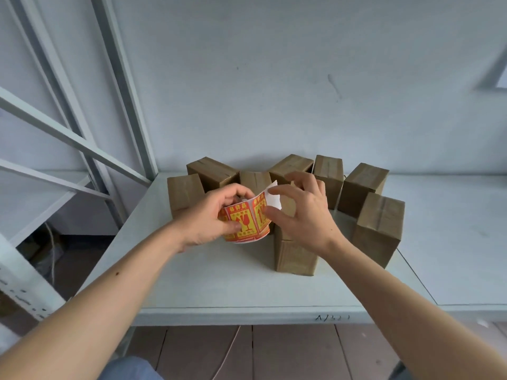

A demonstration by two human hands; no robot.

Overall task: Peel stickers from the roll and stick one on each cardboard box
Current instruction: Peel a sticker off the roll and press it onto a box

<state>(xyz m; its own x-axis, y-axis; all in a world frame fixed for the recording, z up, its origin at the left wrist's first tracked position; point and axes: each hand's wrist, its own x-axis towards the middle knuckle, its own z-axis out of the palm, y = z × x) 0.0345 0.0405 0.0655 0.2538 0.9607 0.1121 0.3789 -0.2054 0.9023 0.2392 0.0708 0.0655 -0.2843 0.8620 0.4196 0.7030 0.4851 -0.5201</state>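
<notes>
My left hand grips a roll of red and yellow fragile stickers above the white table. My right hand pinches the white loose end of the backing strip between thumb and forefinger and holds it up from the roll. Several plain brown cardboard boxes stand in an arc behind my hands, among them one at the left, one near the front below my right wrist, and one at the right. No sticker shows on any visible box face.
A white metal shelf frame rises at the left of the table. The pale wall stands right behind the boxes. A second table surface adjoins on the right. A brown plank floor lies below the table's front edge.
</notes>
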